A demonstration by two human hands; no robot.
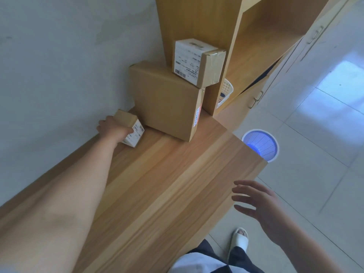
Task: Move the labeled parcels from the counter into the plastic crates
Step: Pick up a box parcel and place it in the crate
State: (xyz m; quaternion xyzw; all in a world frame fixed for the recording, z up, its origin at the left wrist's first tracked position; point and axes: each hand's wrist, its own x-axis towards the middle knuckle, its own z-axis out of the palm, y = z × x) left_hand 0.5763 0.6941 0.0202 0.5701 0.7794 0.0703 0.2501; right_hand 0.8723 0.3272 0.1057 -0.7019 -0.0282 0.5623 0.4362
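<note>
My left hand (112,128) reaches across the wooden counter (167,184) and grips a small cardboard parcel (136,133) with a white label, close to the wall. Right of it stands a large brown parcel (167,101) with a label strip on its side. A medium parcel (199,62) with a big white barcode label sits on top of the large one. My right hand (258,203) hovers past the counter's right edge, fingers spread, holding nothing. A blue plastic crate (264,144) stands on the floor beyond the counter's corner.
A tall wooden shelf unit (256,56) rises behind the parcels. A white plastic basket (225,93) shows between the shelf and the cupboard with metal handles (258,97). Tiled floor lies on the right, with my slippered foot (239,239) below.
</note>
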